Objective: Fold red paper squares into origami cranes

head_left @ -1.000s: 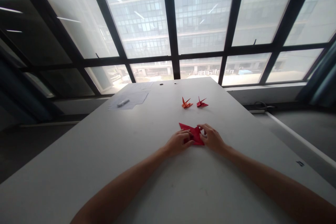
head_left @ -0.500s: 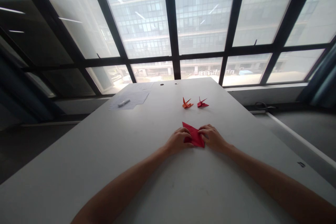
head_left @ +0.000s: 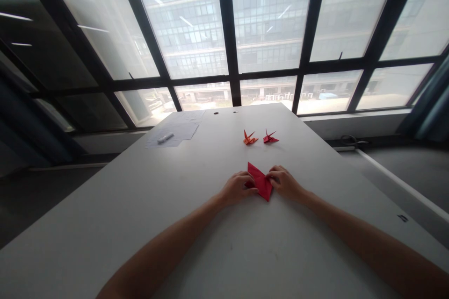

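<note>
A red origami paper (head_left: pixel 260 181), folded into a narrow kite shape, lies on the white table (head_left: pixel 140 210) between my hands. Its points aim away from me and toward me. My left hand (head_left: pixel 236 188) grips its left side, and my right hand (head_left: pixel 284 183) pinches its right side with the fingertips. Beyond them stand an orange paper crane (head_left: pixel 250 138) and a smaller red paper crane (head_left: pixel 270 138), side by side and apart from my hands.
Printed paper sheets (head_left: pixel 171 132) lie at the table's far left, with a white marker (head_left: pixel 165 138) on them. The table's edges run off to both sides, with floor below. Tall windows (head_left: pixel 228 32) stand beyond its far end.
The red paper has turned and now looks narrower, with one point aimed toward me. My hands have drawn slightly closer around it. The cranes and sheets stay in place.
</note>
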Demonstrator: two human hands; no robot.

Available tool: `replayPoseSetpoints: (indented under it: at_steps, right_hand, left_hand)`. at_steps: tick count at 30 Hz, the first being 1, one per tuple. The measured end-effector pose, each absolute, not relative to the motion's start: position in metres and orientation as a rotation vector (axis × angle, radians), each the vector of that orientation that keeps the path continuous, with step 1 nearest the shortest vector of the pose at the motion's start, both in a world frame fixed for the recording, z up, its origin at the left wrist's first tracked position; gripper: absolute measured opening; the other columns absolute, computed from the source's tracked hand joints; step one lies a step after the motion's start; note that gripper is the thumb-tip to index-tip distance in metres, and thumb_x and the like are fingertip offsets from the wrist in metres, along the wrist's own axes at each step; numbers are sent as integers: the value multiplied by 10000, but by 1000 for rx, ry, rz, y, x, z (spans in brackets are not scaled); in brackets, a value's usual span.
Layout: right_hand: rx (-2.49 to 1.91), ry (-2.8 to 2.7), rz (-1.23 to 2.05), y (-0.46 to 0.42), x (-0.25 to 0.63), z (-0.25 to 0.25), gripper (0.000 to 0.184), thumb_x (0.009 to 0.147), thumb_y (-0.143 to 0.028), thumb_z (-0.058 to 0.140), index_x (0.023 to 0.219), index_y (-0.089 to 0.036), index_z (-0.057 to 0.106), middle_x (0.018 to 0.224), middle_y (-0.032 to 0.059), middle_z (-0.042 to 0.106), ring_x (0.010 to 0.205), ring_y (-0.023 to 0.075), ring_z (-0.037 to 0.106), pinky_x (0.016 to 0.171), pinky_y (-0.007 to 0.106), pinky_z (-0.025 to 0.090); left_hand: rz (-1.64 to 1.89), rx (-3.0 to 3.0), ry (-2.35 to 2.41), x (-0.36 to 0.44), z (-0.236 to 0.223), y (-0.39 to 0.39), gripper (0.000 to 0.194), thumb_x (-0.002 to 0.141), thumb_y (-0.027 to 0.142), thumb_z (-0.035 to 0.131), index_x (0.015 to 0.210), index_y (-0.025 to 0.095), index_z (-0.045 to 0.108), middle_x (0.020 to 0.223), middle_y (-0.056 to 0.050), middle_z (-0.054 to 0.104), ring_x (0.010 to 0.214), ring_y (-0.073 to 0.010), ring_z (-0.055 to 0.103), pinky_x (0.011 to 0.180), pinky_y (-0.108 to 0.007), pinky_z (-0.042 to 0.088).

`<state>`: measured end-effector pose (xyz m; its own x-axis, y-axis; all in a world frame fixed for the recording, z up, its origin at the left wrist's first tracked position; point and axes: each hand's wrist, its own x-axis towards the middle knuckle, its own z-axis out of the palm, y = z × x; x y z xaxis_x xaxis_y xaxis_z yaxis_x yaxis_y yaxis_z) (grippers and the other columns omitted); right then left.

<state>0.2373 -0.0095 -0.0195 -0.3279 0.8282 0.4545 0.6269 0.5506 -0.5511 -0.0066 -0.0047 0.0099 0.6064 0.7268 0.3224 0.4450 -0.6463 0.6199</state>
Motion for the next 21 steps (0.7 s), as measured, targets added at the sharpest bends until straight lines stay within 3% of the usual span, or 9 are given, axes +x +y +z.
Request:
replayPoseSetpoints:
  at_steps: [8, 13, 17, 21]
  right_hand:
    - [-1132, -2114, 387, -10, 240, -17, 223, 817, -126, 604, 942, -233, 754, 974, 57, 674, 956, 225, 599, 895, 358, 456]
    - [-1018, -2234, 451, -11, 246, -7, 178, 873, -271, 651, 1018, -273, 752, 1040, 59, 670, 1019, 230, 594, 952, 380, 437]
    - [-909, -2314, 536, -12, 252, -1, 307, 827, -408, 732, 1114, -301, 731, 1136, 72, 653, 1088, 252, 586, 985, 399, 432]
    - [-879, -2273, 541, -11, 252, -3, 329, 807, -417, 751, 1114, -300, 732, 1113, 74, 669, 1045, 249, 610, 952, 391, 465]
  left_hand:
    - [809, 2318, 906, -5, 6, -3, 166, 810, 316, 707, 836, 157, 748, 983, -100, 709, 942, -236, 623, 887, -338, 469]
    - [783, 2293, 878, -7, 6, -2, 231, 877, 343, 624, 855, 148, 745, 944, -97, 700, 860, -209, 621, 832, -325, 469]
    - [821, 2280, 878, -7, 7, -4, 259, 916, 350, 557, 879, 153, 721, 923, -79, 689, 818, -188, 610, 775, -300, 458]
    - [871, 2284, 908, -7, 6, -5, 263, 931, 355, 530, 900, 152, 693, 905, -76, 676, 797, -182, 597, 743, -287, 445]
